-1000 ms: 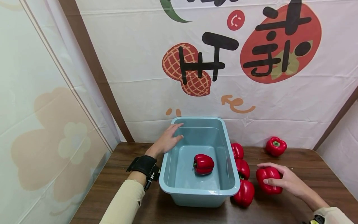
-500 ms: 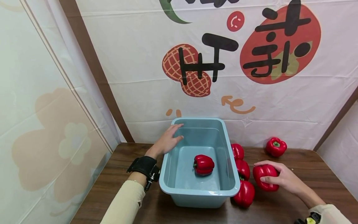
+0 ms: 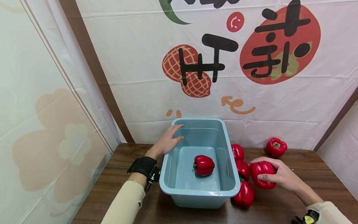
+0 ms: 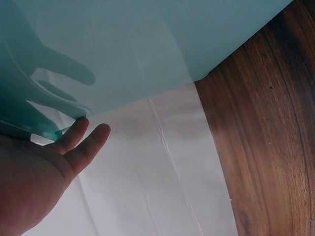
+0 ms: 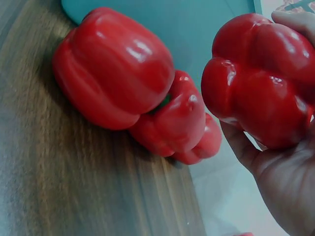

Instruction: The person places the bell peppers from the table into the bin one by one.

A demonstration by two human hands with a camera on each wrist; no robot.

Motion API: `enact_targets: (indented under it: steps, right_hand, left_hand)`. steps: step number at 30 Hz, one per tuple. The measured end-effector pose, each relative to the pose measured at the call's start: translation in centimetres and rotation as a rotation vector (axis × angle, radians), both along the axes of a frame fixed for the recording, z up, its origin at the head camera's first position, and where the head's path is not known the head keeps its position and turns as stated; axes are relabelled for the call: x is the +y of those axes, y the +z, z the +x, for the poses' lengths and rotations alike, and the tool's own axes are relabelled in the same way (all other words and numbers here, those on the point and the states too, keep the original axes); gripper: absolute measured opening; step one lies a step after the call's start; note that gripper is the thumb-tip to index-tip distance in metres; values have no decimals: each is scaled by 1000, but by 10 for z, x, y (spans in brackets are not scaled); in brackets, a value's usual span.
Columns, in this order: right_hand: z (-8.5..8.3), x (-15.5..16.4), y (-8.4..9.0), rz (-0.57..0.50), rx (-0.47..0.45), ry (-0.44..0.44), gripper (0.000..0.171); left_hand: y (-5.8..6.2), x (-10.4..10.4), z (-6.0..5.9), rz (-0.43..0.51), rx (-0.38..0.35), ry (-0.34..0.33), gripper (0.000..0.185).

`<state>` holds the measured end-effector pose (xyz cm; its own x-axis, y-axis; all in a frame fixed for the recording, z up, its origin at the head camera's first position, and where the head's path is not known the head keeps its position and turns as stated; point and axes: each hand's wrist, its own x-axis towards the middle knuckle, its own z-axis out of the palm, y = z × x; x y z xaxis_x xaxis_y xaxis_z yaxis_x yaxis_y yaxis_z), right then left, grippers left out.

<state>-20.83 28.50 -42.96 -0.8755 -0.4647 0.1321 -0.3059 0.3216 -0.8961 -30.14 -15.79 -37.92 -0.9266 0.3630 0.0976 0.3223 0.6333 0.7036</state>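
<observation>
My right hand (image 3: 288,175) grips a red bell pepper (image 3: 260,172), thumb on the near side and fingers over the far side. In the right wrist view this pepper (image 5: 261,83) shows its lobed bottom, and the hand (image 5: 288,179) curls around it. A light blue plastic tub (image 3: 199,192) stands left of it, with one red bell pepper (image 3: 204,165) lying on its floor. My left hand (image 3: 166,140) rests across the tub's left rim with fingers extended. Two of its fingers (image 4: 87,147) lie along the outer wall in the left wrist view.
Three red bell peppers (image 3: 245,194) line the tub's right side, partly behind its rim. Another red bell pepper (image 3: 276,147) sits at the back right of the brown wooden table (image 3: 291,207). A printed white cloth (image 3: 139,93) hangs behind the table.
My right hand has moved left with its bell pepper, closer to the row beside the tub. My left hand and the tub stay in place.
</observation>
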Motion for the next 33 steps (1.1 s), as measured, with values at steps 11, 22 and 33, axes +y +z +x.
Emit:
enact_targets:
  steps: [11,22,33]
  right_hand:
    - [-2,-5,4,-35,40,33,51]
    - [-4,-7,5,-49,96,30,67]
    - [-6,-12,10,-81,48,38,67]
  left_hand:
    - [-2,1,0,11,-7,-2,58]
    - [-4,1,-1,1,8,5,57]
    - [-5,0,-4,2,6,3,56]
